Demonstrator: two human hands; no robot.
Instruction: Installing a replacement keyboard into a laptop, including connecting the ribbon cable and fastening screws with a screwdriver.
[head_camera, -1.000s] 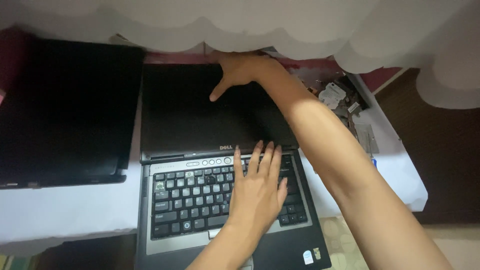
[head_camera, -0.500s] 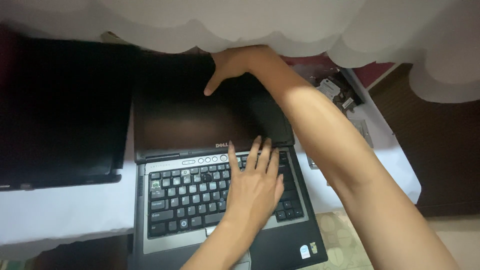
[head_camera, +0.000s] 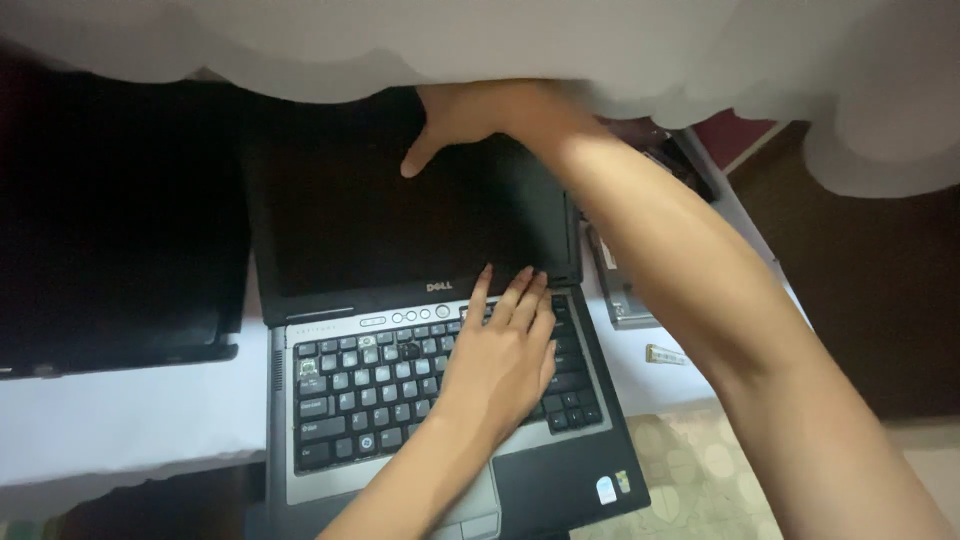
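Note:
An open dark laptop (head_camera: 400, 230) with a silver-trimmed keyboard (head_camera: 360, 390) sits in front of me on a white table (head_camera: 130, 420). My left hand (head_camera: 500, 355) lies flat on the right half of the keyboard, fingers spread, fingertips touching the hinge strip below the dark screen. My right hand (head_camera: 470, 115) reaches over from the right and grips the top edge of the laptop lid, thumb on the screen side. Its fingers are hidden behind the lid.
A second dark laptop or screen (head_camera: 110, 230) lies to the left. Small flat parts (head_camera: 620, 290) and a thin yellowish piece (head_camera: 665, 353) sit right of the laptop. White cloth (head_camera: 600, 50) hangs across the top. Patterned floor (head_camera: 690, 470) shows at lower right.
The screen looks taller in view and my right hand on the lid's top edge sits higher. My left hand has stayed on the keyboard.

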